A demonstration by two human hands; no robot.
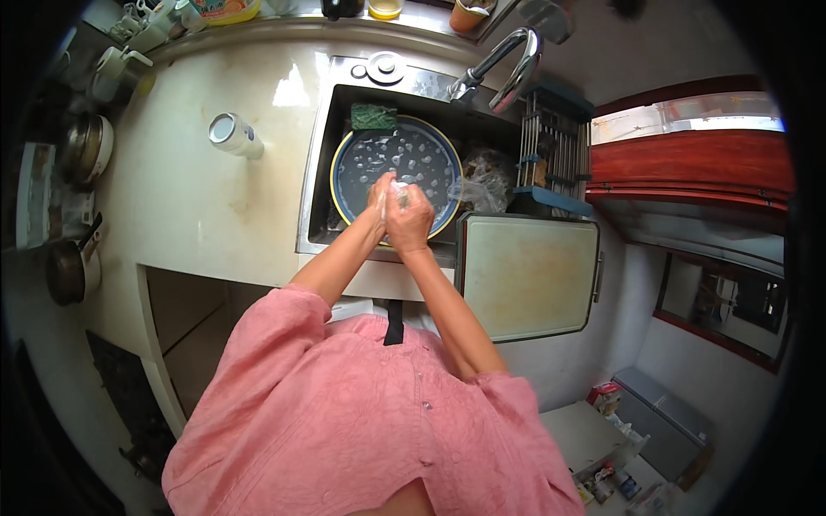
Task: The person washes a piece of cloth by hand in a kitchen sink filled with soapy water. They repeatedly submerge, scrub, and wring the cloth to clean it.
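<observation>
Hands: Two bare, wet hands meet over a round basin (334, 182); the right hand (410, 222) curls its fingers around a small whitish wad (401, 191), while the left hand (377, 198) presses close beside it, its exact grip impossible to tell.
Wad: Pale and soft-edged, it sits between the two hands, above the basin; whether it is cloth or lather-covered sponge cannot be made out.
Basin: Circular, with a yellow-and-blue rim, it spreads beneath the hands and holds greyish water (361, 176) flecked with white foam.
Sponge: A green rectangular scouring pad (373, 117), rough-textured, lies beyond the hands at the basin's far edge.
Sink: Brushed, shiny metal (315, 172) frames the basin around the hands; a curved chrome faucet (519, 69) rises beyond them to the right.
Bag: Crumpled clear plastic (486, 181) bunches just right of the hands, beside the basin.
Board: A pale, stained rectangular cutting board (527, 275) with rounded corners and a dark edge lies to the near right of the hands.
Worktop: Smooth, glossy and cream-coloured, the worktop (215, 202) stretches left of the hands, carrying a white cylindrical container (237, 138).
Sleeves: Creased pink fabric (275, 331) covers the upper arms, nearer the body than the hands.
</observation>
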